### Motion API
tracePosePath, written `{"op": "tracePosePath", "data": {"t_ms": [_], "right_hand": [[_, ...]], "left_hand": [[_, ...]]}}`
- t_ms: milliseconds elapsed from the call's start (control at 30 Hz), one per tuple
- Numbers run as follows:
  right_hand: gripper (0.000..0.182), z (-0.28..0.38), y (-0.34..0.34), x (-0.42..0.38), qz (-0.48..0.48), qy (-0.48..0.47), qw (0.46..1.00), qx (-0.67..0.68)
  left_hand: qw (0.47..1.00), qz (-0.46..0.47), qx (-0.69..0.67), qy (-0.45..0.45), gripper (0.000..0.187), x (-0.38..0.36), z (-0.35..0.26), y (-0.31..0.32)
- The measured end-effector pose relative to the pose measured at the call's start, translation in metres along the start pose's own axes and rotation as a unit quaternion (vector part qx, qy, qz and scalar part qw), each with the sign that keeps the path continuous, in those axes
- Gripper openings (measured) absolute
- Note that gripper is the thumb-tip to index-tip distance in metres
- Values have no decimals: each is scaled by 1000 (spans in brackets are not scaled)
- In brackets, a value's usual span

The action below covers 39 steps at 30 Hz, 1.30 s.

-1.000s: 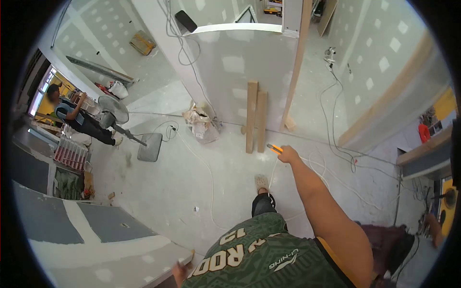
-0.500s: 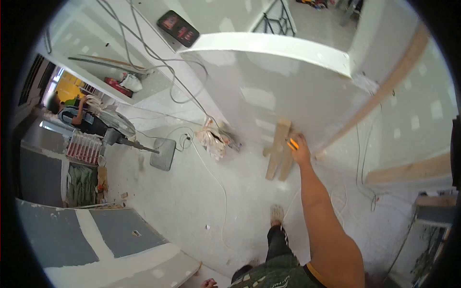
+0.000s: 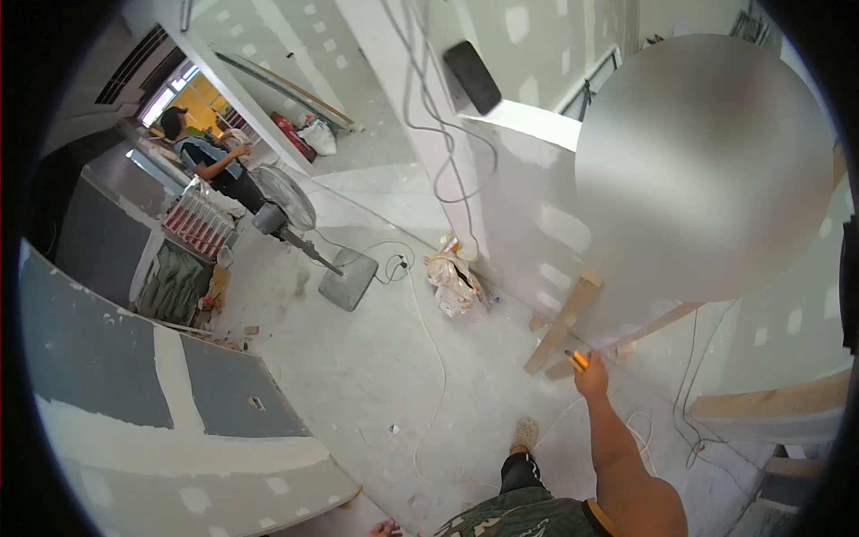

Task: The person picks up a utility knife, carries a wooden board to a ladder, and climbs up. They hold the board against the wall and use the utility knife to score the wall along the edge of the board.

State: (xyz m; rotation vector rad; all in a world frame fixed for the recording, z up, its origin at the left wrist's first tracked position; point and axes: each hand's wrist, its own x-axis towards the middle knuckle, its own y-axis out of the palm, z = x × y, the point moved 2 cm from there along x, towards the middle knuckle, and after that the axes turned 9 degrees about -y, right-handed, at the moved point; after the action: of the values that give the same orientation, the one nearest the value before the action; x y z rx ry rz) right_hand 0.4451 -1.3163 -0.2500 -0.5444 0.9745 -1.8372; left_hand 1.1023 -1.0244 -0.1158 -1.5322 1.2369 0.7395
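My right hand is closed around a small orange tool with a dark tip, whose exact kind I cannot make out. Just beyond it, a wooden plank leans at the base of the low partition. A second, shorter wood piece lies partly behind the tool. My left hand shows only a few fingers at the bottom edge, so its grip is hidden.
A pedestal fan stands left on the dusty floor near a person. A plastic bag sits by the wall, and a white cord crosses the floor. Cables hang by a phone. A round blur hides the upper right.
The view has swung, so the room appears farther right and lower. My right hand, with the orange tool, now appears below the plank instead of beside it. The person at left is more upright.
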Motion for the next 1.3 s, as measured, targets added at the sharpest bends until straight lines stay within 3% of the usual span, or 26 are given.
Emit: {"op": "tracePosePath", "data": {"t_ms": [67,167,267,333,367,467,500,533,600,633,733,800,833,900,933,1000,1033,1100,1133,1200,1233,1300], "right_hand": [[51,14,9,-35,46,-13,997,-53],[41,31,32,-79,88,-15,992,-92],[32,79,44,-117,152,-81,977,-123],[32,123,66,-151,167,-154,959,-168],[32,149,77,-174,176,-194,949,-176],[30,223,110,-253,253,-351,880,-193],[31,251,114,-292,263,-418,850,-184],[33,277,118,-331,286,-465,821,-169],[36,333,133,-419,344,-542,753,-144],[38,351,146,-458,372,-567,722,-136],[38,419,174,-584,438,-656,612,-67],[42,469,186,-657,460,-702,543,10],[46,495,196,-688,469,-718,511,57],[46,567,180,-747,514,-695,497,74],[46,603,166,-771,521,-697,488,72],[40,661,156,-804,702,-444,552,73],[40,674,162,-814,707,-445,545,73],[35,692,180,-837,806,-256,473,245],[35,691,198,-848,810,-256,467,244],[38,673,254,-870,853,-109,432,272],[36,661,281,-881,868,-64,421,253],[32,686,283,-923,918,-107,350,150]], "left_hand": [[999,5,-25,-19,52,14,34,-10],[994,-6,106,8,56,29,76,-34],[986,-40,159,4,59,21,172,-16],[983,-14,-122,-140,47,51,195,-19],[978,3,-175,-113,46,63,218,-25],[964,40,-254,-67,42,86,278,-42],[988,-10,-145,50,45,88,299,-48],[989,-5,-145,28,49,96,322,-57],[986,-108,-121,31,52,60,341,-86],[963,-188,-155,113,51,86,388,-86],[931,-166,-325,23,51,8,441,-123],[780,-149,-608,23,53,-27,494,-129],[771,-153,-618,15,53,-36,517,-127],[646,-175,-742,-25,64,-51,555,-124],[639,-178,-748,-30,64,-56,566,-125],[519,-193,-830,-67,83,-64,584,-138],[514,-198,-832,-67,83,-71,587,-152],[424,-203,-882,35,104,-89,581,-193],[420,-209,-882,34,104,-97,577,-222],[295,-246,-897,220,115,-117,566,-298],[291,-250,-898,217,115,-132,564,-334],[225,-220,-828,464,106,-156,560,-411]]}}
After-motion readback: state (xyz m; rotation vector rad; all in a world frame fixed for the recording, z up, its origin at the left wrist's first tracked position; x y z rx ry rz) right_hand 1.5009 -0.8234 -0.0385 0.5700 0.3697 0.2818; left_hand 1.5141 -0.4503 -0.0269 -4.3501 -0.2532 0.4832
